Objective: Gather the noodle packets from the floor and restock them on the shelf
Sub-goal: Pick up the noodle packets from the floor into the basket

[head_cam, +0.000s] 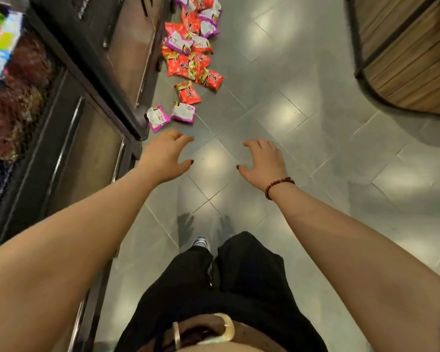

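Both arms reach forward over the grey tiled floor (302,118), and neither hand holds anything. The left hand (167,156) hangs palm-down with its fingers (185,140) loosely spread and relaxed, a thin ring (171,135) on one of them. The right hand (263,161) is the same, its fingers (252,143) slack and slightly curled, with a beaded bracelet (277,186) at the wrist. The noodle packets (188,62) lie scattered on the floor farther off and to the left, along the foot of the dark shelf (92,80). The nearest are two purple-and-white packets (183,112), just beyond the left hand and not touched by it. A wooden slatted unit (404,59) stands at far right.
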`<state>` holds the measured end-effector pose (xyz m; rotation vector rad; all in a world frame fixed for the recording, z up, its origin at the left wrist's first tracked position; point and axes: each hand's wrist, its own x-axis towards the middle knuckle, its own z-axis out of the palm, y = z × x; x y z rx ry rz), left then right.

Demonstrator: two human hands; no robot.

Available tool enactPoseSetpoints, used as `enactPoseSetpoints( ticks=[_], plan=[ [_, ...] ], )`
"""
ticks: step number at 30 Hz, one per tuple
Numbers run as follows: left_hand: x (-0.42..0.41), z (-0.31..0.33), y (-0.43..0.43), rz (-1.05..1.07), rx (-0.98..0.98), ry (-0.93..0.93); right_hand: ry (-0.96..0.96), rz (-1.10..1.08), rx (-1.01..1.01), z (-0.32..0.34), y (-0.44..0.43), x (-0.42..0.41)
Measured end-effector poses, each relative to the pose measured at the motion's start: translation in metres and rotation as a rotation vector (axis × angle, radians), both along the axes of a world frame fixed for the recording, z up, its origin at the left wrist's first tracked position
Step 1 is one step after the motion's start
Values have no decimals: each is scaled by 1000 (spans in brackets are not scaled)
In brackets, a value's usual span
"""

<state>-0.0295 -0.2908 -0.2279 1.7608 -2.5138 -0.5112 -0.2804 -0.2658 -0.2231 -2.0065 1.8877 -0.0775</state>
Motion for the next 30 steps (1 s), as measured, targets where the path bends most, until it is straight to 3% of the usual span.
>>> enactPoseSetpoints(
  ticks=[6, 17, 30],
  plan=[
    [-26, -6, -107, -26, 8, -12, -4, -54, 9, -4, -107, -32],
    [-93, 20, -332, 39, -39, -18, 64, 56, -25, 14, -346, -98],
    [-102, 4, -583, -69, 14, -17, 108, 78, -8, 9, -587, -102]
  ],
)
